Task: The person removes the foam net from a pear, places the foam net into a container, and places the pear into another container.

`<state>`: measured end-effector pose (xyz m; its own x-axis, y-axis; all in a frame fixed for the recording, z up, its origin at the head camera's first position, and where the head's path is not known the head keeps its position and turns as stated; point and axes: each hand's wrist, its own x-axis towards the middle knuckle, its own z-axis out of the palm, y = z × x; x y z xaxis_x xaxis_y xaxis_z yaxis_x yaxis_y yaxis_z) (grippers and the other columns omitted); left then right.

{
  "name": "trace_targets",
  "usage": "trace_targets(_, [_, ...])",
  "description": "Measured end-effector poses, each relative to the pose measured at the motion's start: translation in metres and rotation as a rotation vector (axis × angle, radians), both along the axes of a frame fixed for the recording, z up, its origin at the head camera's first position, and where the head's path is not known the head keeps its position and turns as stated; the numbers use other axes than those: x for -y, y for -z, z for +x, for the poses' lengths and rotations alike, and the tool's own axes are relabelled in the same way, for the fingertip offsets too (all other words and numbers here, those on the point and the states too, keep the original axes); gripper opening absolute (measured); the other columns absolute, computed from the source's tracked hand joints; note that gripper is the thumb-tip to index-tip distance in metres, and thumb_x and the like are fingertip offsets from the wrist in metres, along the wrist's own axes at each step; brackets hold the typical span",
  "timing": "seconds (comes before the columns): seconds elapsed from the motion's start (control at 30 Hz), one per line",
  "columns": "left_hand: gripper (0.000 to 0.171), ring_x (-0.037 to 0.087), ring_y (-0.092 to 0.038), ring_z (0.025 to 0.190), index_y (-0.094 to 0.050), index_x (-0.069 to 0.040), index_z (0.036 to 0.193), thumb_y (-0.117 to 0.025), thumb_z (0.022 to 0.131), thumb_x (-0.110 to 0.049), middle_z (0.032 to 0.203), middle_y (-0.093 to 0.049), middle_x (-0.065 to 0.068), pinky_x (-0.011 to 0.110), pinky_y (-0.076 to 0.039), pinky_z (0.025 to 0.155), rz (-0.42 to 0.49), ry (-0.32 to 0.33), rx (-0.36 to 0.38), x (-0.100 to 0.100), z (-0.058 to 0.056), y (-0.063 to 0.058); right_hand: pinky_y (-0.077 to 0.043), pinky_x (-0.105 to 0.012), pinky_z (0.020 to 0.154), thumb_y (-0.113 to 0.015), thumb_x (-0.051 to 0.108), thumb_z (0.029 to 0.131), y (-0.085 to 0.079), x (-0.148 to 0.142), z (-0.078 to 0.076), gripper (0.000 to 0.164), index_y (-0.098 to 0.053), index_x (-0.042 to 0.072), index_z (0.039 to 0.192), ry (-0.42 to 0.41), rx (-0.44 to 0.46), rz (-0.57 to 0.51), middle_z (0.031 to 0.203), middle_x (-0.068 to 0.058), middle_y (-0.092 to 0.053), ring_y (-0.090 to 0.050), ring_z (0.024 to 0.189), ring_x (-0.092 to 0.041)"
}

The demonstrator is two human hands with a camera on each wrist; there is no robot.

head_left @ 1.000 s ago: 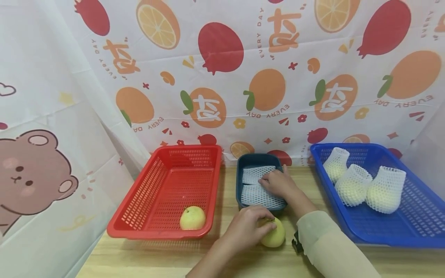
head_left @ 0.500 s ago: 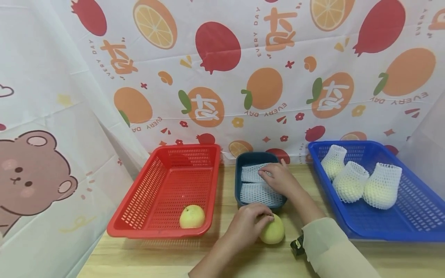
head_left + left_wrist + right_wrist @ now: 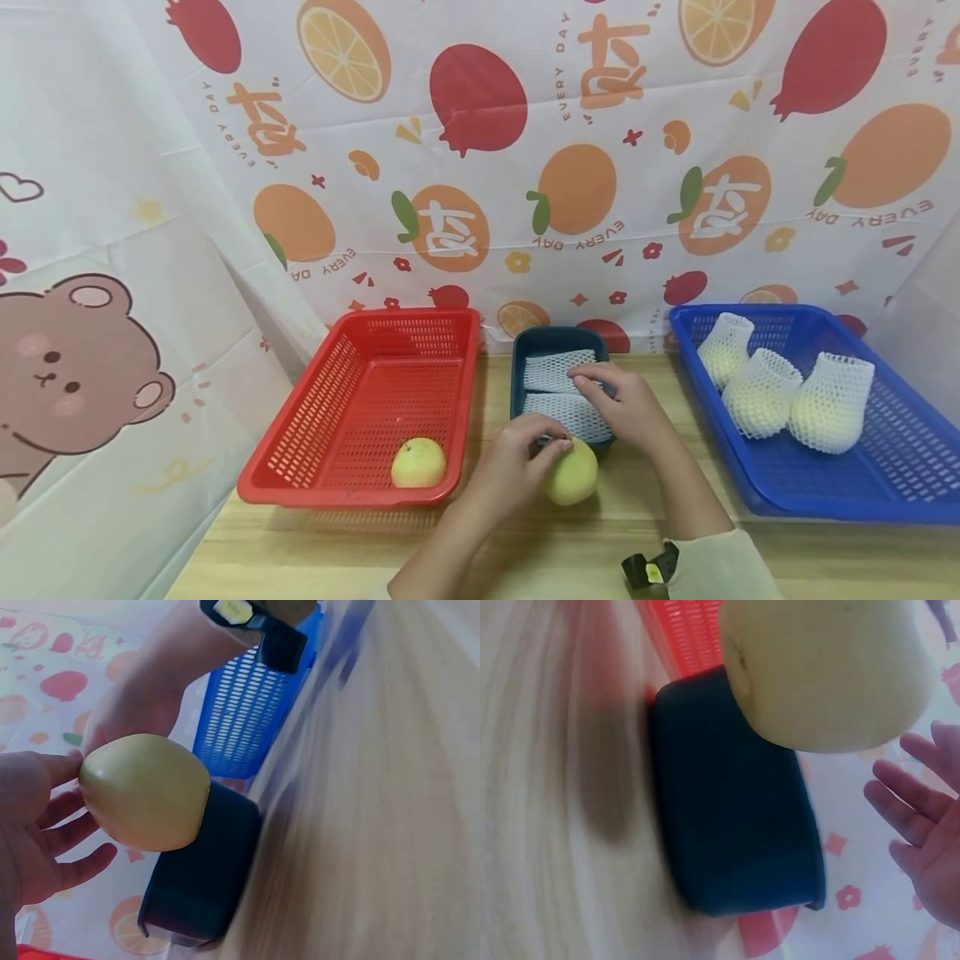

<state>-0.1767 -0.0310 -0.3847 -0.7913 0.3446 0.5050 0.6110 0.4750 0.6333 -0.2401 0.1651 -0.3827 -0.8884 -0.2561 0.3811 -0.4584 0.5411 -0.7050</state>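
My left hand [image 3: 512, 462] pinches a round yellow pear [image 3: 572, 475] near its stem, between thumb and fingertips. In the left wrist view the pear [image 3: 146, 793] hangs above the wooden table, in front of the dark teal box [image 3: 202, 870]. White foam net sleeves [image 3: 566, 414] lie flat inside that box, in two stacks. My right hand [image 3: 626, 408] hovers over the box's right side with loosely bent fingers. Seen from the right wrist, the fingers [image 3: 907, 799] are spread, apart from the pear, and hold nothing.
A red basket [image 3: 348, 500] on the left holds one bare yellow pear [image 3: 418, 463]. At the right, a blue basket [image 3: 847, 512] contains three fruits in foam nets [image 3: 832, 408]. A printed cloth [image 3: 510, 208] hangs behind the wooden table [image 3: 525, 558].
My left hand has raised the pear off the table and shifted it left and toward the box. My right hand has drawn back from the foam nets, its forearm turning more upright.
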Motion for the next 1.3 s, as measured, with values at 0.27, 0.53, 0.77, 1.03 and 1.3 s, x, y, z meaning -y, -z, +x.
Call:
trace_targets(0.27, [0.008,0.003,-0.06,0.087,-0.07,-0.017,0.094,-0.066,0.088,-0.021,0.092,-0.066,-0.009,0.02,-0.053,0.075,0.046,-0.033,0.028,0.011,-0.001,-0.012,-0.05,-0.039,0.092,-0.054,0.037,0.094,-0.007,0.006,0.016,0.026,-0.066,0.025,0.114,-0.149,0.043,-0.086,0.116,0.006,-0.065,-0.058,0.111,-0.015])
trace_targets(0.53, [0.009,0.005,-0.062,0.086,-0.069,-0.015,0.094,-0.065,0.089,-0.022,0.094,-0.068,-0.007,0.023,-0.055,0.072,0.156,-0.095,-0.063,0.02,-0.003,-0.021,-0.049,-0.037,0.094,-0.06,0.031,0.092,-0.007,0.014,0.027,0.037,-0.055,0.029,0.128,-0.352,0.241,-0.135,0.129,0.005,-0.057,-0.057,0.113,-0.02])
trace_targets(0.77, [0.013,0.004,-0.06,0.087,-0.069,-0.016,0.095,-0.063,0.09,-0.026,0.094,-0.064,-0.013,0.023,-0.055,0.071,0.21,-0.15,-0.026,0.027,-0.002,-0.027,-0.049,-0.04,0.092,-0.069,0.027,0.085,-0.004,0.026,0.03,0.062,-0.04,0.035,0.139,-0.484,0.319,-0.145,0.141,0.009,-0.042,-0.052,0.115,-0.022])
trace_targets(1.03, [0.013,0.003,-0.059,0.088,-0.069,-0.019,0.096,-0.062,0.09,-0.028,0.096,-0.064,-0.014,0.025,-0.055,0.072,0.22,-0.182,-0.044,0.03,-0.002,-0.028,-0.052,-0.032,0.087,-0.075,0.028,0.08,-0.001,0.035,0.032,0.074,-0.036,0.039,0.141,-0.472,0.326,-0.152,0.139,0.01,-0.042,-0.054,0.111,-0.019])
trace_targets(1.3, [0.019,0.006,-0.059,0.1,-0.069,-0.019,0.102,-0.064,0.089,-0.032,0.105,-0.064,-0.01,0.035,-0.051,0.086,0.251,-0.2,-0.068,0.031,-0.003,-0.029,-0.05,-0.037,0.089,-0.078,0.033,0.077,-0.003,0.039,0.034,0.071,-0.041,0.039,0.138,-0.376,0.276,-0.141,0.136,0.014,-0.046,-0.053,0.114,-0.016])
